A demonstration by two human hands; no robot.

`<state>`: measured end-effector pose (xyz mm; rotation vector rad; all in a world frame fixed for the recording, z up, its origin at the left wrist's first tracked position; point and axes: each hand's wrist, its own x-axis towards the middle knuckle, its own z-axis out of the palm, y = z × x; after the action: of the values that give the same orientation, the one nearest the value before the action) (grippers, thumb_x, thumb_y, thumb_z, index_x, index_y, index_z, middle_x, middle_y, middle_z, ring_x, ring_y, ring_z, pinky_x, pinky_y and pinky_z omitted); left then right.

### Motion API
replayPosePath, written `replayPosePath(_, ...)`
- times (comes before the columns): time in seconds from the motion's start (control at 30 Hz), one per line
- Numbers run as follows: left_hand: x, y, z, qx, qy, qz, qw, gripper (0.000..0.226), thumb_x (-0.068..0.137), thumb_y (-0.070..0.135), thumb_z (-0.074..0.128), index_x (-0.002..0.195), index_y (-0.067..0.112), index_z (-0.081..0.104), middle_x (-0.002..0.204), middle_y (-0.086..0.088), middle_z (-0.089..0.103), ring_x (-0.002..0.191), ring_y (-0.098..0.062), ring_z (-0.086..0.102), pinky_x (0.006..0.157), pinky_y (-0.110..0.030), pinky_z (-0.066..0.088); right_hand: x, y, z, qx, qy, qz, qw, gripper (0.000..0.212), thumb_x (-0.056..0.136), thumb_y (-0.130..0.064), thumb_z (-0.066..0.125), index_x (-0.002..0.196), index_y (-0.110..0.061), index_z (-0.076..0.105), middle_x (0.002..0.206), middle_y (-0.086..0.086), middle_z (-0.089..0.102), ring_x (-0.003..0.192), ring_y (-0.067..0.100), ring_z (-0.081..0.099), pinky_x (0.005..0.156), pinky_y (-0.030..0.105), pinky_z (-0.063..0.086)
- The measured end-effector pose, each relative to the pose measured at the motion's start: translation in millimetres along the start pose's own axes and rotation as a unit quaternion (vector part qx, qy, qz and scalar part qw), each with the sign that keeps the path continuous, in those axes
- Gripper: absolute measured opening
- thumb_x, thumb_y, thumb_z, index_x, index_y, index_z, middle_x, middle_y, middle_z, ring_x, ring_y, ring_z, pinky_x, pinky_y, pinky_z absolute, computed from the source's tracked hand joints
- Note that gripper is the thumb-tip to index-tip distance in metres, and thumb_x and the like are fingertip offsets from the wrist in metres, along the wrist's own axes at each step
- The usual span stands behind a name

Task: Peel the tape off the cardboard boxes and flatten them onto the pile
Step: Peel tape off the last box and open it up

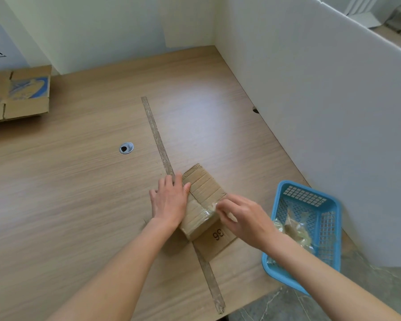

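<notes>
Tape removal from a small cardboard box (203, 205) standing near the front edge of the table (79, 181). The left hand (169, 200), open and flat, presses on the box's left side, apparently to steady it. The right hand (239, 216) pinches clear tape (212, 208) at the top seam. A blue basket (310, 228) beside it holds crumpled tape; the flattened pile (17, 93) lies far left.

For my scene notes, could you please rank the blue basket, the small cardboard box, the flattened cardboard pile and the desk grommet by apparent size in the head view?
1. Blue basket, partly hidden.
2. Flattened cardboard pile, cropped and farther; could be first.
3. Small cardboard box, under both hands.
4. Desk grommet.
</notes>
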<state>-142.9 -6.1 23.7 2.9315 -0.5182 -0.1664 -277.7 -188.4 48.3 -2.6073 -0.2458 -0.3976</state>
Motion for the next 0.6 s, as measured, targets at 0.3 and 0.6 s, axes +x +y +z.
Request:
replayPosePath(0.3,4,30,-3,0.013,-0.065,-0.029,0.997,0.056,0.110,0.045,0.021,0.156,0.051,-0.009,0.124,-0.014,0.044,0.104,-0.034,0.057,0.072,-0.045,0.041,-9,-1,2,0.130,-0.028,0.091,0.987,0.007,0.095,-0.020,0.056,0.094,-0.026,0.052,0.127,-0.012,0.062,0.114,0.001,0.060,0.093,0.023,0.051)
replayPosePath(0.6,14,32,8,0.047,-0.004,0.292,0.955,0.061,0.103,0.020,0.034,0.160,0.030,0.016,0.171,-0.002,-0.002,0.157,-0.021,0.002,0.126,-0.047,-0.001,10,13,-5,0.244,0.026,0.264,0.933,0.049,0.091,-0.048,0.043,0.137,-0.035,0.050,0.122,-0.010,0.065,0.110,0.001,0.059,0.092,0.021,0.047)
